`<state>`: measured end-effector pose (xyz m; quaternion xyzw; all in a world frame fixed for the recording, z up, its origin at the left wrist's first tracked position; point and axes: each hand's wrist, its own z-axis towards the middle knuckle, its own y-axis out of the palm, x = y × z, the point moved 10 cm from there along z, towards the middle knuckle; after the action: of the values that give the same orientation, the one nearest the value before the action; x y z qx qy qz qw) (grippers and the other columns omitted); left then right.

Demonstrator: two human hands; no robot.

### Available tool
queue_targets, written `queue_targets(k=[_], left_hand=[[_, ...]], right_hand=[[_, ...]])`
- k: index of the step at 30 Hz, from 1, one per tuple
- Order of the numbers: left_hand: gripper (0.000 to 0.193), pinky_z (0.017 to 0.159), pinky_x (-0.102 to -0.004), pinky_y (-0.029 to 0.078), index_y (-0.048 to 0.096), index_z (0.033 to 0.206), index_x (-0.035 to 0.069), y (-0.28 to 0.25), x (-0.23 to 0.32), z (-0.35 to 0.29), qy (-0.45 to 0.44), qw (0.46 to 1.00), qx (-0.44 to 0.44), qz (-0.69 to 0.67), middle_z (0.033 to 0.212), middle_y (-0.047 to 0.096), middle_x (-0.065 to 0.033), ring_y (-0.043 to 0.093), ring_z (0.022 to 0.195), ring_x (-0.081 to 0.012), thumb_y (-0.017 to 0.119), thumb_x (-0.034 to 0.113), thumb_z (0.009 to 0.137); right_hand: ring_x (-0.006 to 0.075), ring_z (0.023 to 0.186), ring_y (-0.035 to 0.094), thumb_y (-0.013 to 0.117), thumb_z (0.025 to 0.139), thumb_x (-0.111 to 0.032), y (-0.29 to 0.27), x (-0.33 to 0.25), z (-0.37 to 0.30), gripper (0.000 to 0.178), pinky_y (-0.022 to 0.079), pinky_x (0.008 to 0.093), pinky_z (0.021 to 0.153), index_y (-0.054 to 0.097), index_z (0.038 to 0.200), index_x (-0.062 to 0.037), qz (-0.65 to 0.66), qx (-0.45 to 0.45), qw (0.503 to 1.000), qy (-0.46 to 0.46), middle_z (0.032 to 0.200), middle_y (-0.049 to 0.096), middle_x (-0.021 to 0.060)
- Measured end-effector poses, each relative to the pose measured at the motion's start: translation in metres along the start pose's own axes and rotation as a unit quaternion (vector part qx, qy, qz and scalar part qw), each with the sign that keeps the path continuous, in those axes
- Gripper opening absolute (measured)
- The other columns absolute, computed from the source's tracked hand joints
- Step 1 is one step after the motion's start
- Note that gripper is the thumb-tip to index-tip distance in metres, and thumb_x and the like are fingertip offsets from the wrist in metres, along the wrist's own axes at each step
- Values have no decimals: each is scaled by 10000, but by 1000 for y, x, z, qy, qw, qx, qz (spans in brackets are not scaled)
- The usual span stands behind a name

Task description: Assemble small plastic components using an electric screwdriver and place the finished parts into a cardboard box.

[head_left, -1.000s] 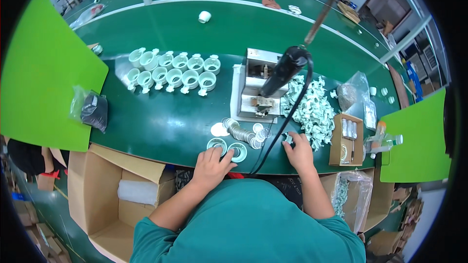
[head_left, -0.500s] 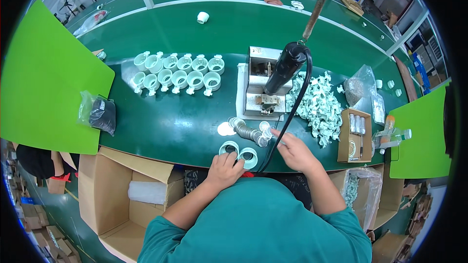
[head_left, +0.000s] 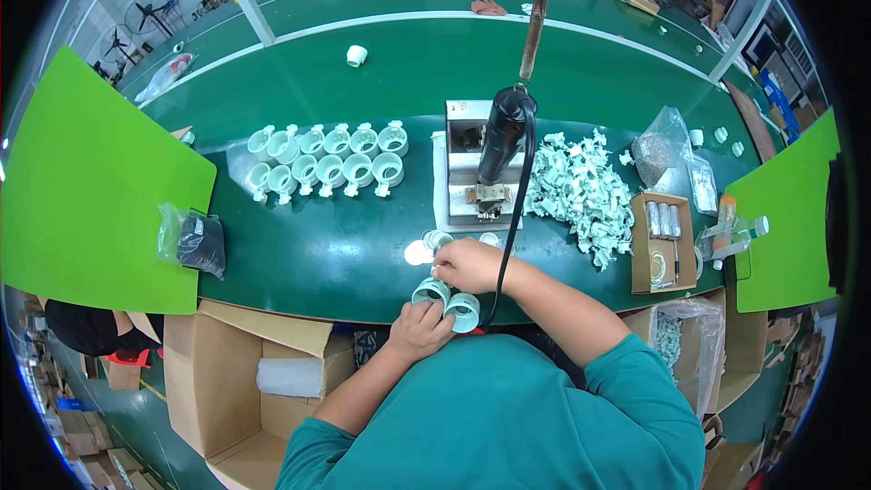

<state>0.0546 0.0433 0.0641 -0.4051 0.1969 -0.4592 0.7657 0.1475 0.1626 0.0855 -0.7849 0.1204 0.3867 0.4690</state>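
Two pale green cups stand side by side at the front edge of the green workbench, a left cup (head_left: 430,291) and a right cup (head_left: 464,313). My left hand (head_left: 420,331) is closed on them from the near side, fingers at their rims. Over the left cup's far rim my right hand (head_left: 470,265) is pinched; what is between its fingertips is mostly hidden. Just beyond it lie thin round discs (head_left: 438,239), partly covered by that hand, beside a flat white disc (head_left: 418,253). Another patterned disc (head_left: 490,240) shows to the right.
Two rows of pale green cups (head_left: 331,168) stand at left. A metal press (head_left: 474,163) with a hanging black tool (head_left: 504,132) and cable is ahead. To its right are a heap of pale green parts (head_left: 581,195) and a cardboard box (head_left: 664,240). Green panels flank the bench.
My right hand has moved left from the discs to the left cup, its fingers now pinched. My left hand stays on the cups. The whole view has shifted slightly.
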Motion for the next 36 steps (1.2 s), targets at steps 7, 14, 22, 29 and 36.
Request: queue_targets(k=[7,14,22,29,36], left_hand=[[374,725,-396,423,645,1022,192,1,1,4,6,1000,-1,2,1093,599,-58,570,957,-249,820,352,733],[361,695,-389,410,640,1005,194,1,-1,6,-15,1000,3,12,1097,620,-58,591,931,-229,809,343,722],[339,689,-410,415,646,963,176,2,-2,2,-14,1000,17,3,1065,600,-78,580,902,-272,832,313,714],[360,683,-390,397,637,957,189,-2,-3,12,-29,999,18,2,1069,631,-53,582,893,-235,832,316,682],[330,693,-401,403,646,941,167,0,-1,16,-36,999,4,-10,1076,616,-70,572,891,-255,829,326,717]], right_hand=[[400,901,707,601,1000,-270,9,11,-5,303,554,458,807,724,1085,-7,50,58,997,10,948,732,220],[407,908,707,544,1027,-290,-3,14,-30,327,549,484,820,722,1119,-31,27,121,992,-23,993,726,228],[373,842,690,704,919,-138,-112,101,-252,126,563,453,733,680,1018,-65,-126,576,772,236,955,696,146],[355,863,678,733,914,-158,-105,158,-276,170,555,439,738,673,1031,-49,-194,508,775,321,944,662,160],[243,787,643,699,944,-91,-89,116,-221,232,533,333,735,710,1172,-44,-50,474,859,189,927,653,131]])
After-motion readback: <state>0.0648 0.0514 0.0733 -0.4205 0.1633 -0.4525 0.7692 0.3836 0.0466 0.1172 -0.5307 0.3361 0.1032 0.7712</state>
